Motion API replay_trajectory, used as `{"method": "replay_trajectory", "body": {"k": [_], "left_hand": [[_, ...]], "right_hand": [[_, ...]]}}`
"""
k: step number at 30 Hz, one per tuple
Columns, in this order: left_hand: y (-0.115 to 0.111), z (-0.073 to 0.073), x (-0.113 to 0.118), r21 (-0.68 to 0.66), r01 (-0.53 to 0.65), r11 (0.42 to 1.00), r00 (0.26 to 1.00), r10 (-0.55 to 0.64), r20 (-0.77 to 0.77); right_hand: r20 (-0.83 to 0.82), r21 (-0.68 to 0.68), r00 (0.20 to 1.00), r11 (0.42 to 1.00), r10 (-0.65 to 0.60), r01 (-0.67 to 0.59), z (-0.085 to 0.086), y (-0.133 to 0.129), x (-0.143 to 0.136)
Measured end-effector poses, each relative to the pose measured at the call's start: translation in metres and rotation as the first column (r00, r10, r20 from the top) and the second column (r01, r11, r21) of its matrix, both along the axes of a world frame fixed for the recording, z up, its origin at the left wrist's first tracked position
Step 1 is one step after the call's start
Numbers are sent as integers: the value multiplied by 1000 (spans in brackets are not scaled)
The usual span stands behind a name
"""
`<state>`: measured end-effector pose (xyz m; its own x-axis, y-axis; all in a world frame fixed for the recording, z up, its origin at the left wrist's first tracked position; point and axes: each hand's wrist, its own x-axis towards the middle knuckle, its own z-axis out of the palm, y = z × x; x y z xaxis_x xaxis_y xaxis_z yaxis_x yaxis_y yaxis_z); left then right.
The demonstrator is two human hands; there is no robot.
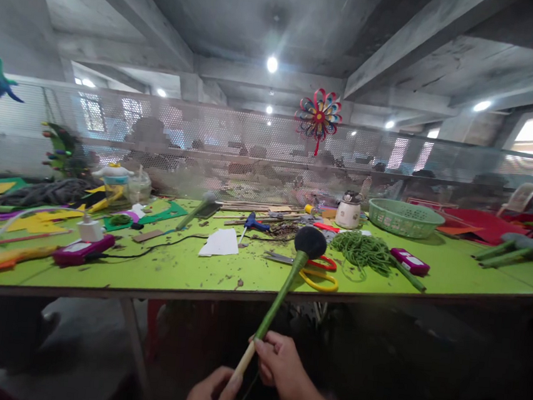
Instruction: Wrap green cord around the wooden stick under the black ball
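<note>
A wooden stick (245,359) slants up from the bottom centre, its upper length wrapped in green yarn (280,301) and topped by a dark round head (310,242). My left hand (213,396) is closed around the bare lower end. Higher up, where green meets bare wood, the fingers of my right hand (278,361) pinch the stick. A thin strand hangs beneath, between the hands. Behind the dark head lie scissors (319,280) with red and yellow handles. A heap of green yarn (362,252) rests to their right.
The green table (165,272) carries white paper (219,242), a blue glue gun (255,223), a green basket (406,218), a white jar (348,211) and purple boxes (83,250) (410,262). Similar dark-headed stems (507,248) lie right. A white cable hangs at left.
</note>
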<state>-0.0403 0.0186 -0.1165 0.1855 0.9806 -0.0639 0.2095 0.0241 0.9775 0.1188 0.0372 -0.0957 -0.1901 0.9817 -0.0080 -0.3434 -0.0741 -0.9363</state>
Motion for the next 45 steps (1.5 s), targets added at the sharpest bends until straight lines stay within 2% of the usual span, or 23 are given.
{"method": "replay_trajectory", "body": {"k": [2, 4, 6, 8, 10, 11, 13, 15, 17, 20, 22, 24, 26, 29, 31, 33, 34, 35, 37, 39, 41, 43, 45], "left_hand": [[2, 0, -2, 69, -33, 997, 999, 34, -19], [2, 2, -4, -101, 94, 990, 994, -87, 68], [0, 9, -5, -291, 268, 918, 949, -200, 245], [-4, 18, -2, -360, 354, 863, 897, -205, 391], [-8, 25, 2, -379, 318, 869, 890, -136, 435], [-10, 28, 4, -391, 324, 861, 901, -155, 405], [-11, 31, 7, -358, 189, 914, 967, -111, 227], [-13, 33, 8, -123, 32, 992, 999, -31, 10], [-15, 34, 7, 13, -17, 1000, 998, 17, -54], [-16, 38, 4, -205, 80, 975, 994, -61, 95], [-16, 40, 3, -368, 218, 904, 957, -123, 263], [-15, 38, 2, -421, 340, 841, 893, -149, 425], [-13, 33, 3, -428, 397, 812, 846, -143, 513], [-11, 27, 5, -381, 234, 894, 943, -113, 314], [-12, 27, 5, -198, 56, 979, 997, -45, 60], [-14, 30, 4, 41, -46, 998, 994, 49, -95], [-15, 32, 3, 87, -55, 995, 992, 64, -111], [-16, 34, 2, 59, -43, 997, 995, 49, -88], [-17, 37, 1, -158, 50, 986, 997, -39, 70], [-16, 38, 1, -369, 217, 904, 949, -108, 295], [-15, 36, 2, -438, 330, 836, 896, -132, 423], [-14, 33, 5, -427, 295, 855, 921, -136, 364], [-15, 31, 7, -299, 144, 943, 982, -100, 159]], "right_hand": [[3, 9, 1000, 1000, -3, 3, 1, 1, 0], [0, 18, 1000, 1000, 12, -12, 5, 1, 0], [-6, 15, 1000, 1000, 27, -27, 9, -1, 2], [-24, 6, 999, 999, 35, -35, 12, -2, 4], [-46, 0, 998, 1000, 30, -30, 14, -4, 6], [-54, 3, 998, 1000, 24, -24, 14, -4, 7], [-57, -5, 998, 1000, 10, -11, 12, -3, 9], [-53, -20, 999, 1000, -3, 2, 10, -1, 9], [-50, -30, 999, 1000, -8, 7, 10, -1, 10], [-58, -18, 998, 1000, 11, -12, 11, -2, 11], [-72, 0, 997, 999, 37, -37, 12, -3, 11], [-82, 10, 995, 999, 52, -51, 13, -4, 12], [-79, 3, 996, 999, 45, -44, 13, -4, 13], [-47, -6, 999, 1000, 7, -7, 10, -3, 12], [-20, -2, 1000, 1000, -23, 23, 8, -2, 11], [-8, 1, 999, 999, -42, 42, 7, -1, 10], [-8, 1, 999, 999, -47, 47, 6, -2, 9], [-10, 0, 999, 999, -49, 49, 6, -2, 9], [-8, -1, 999, 999, -41, 41, 7, -4, 10], [-2, -1, 1000, 1000, -20, 20, 9, -6, 11], [6, -1, 1000, 1000, -9, 9, 11, -6, 11], [14, 1, 1000, 1000, -28, 28, 12, -6, 11], [24, 4, 998, 998, -65, 65, 12, -5, 10]]}}
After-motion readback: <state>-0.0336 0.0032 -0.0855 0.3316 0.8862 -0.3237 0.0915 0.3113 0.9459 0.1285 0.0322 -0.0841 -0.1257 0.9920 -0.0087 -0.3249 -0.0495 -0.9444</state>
